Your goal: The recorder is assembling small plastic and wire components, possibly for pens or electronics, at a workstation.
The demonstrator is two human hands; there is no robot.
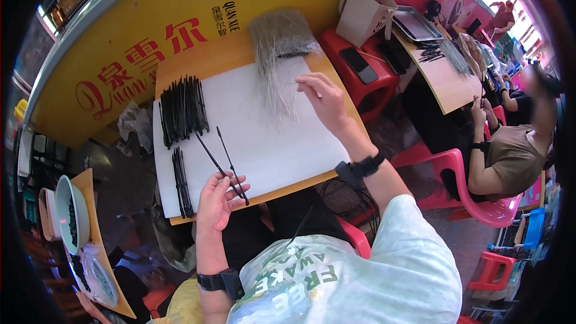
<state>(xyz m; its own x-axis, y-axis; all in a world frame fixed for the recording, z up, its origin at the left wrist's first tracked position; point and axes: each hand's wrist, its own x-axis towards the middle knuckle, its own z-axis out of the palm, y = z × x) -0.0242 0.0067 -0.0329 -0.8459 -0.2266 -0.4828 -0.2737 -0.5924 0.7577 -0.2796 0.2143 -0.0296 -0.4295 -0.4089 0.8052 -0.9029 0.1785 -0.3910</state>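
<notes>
Two slender black sticks with small knobby ends are held in my left hand, near the table's front edge. They fan apart toward their far ends. My right hand is raised over the right side of the white sheet, thumb and fingertips pinched together. Whatever is in that pinch is too fine to make out. Just beyond it, a bundle of thin, clear strands lies at the back of the table, loose ends spreading toward me. A thick row of black sticks rests at the left, with a smaller bunch nearer me.
Beyond the table stands a yellow panel. A red stool at the right carries a phone and a paper bag. Farther right, a person sits on a pink chair. A pale basin stands on the left-hand table.
</notes>
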